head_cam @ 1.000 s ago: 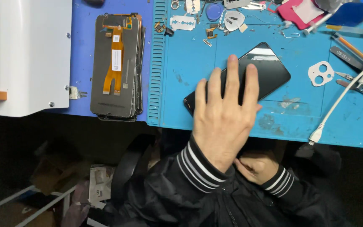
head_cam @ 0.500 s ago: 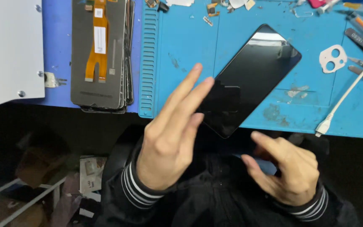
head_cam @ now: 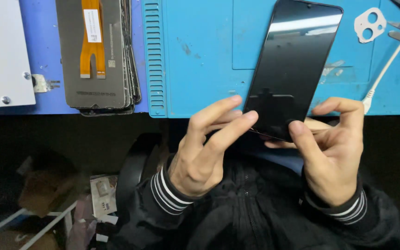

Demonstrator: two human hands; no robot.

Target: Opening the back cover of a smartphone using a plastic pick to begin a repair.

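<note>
Pinching a glossy black phone (head_cam: 292,69), right hand (head_cam: 332,153) grips; left hand (head_cam: 204,148) touches its edge, fingers loose.

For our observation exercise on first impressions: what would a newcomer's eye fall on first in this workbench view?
First, the glossy black phone in the centre, lying on the blue mat and jutting over its near edge. The right hand grips its near end, thumb on the glass, while the left hand touches its left edge with its fingertips. Next, at upper left, the stack of grey screen panels, the top one bearing an orange ribbon cable.
</note>
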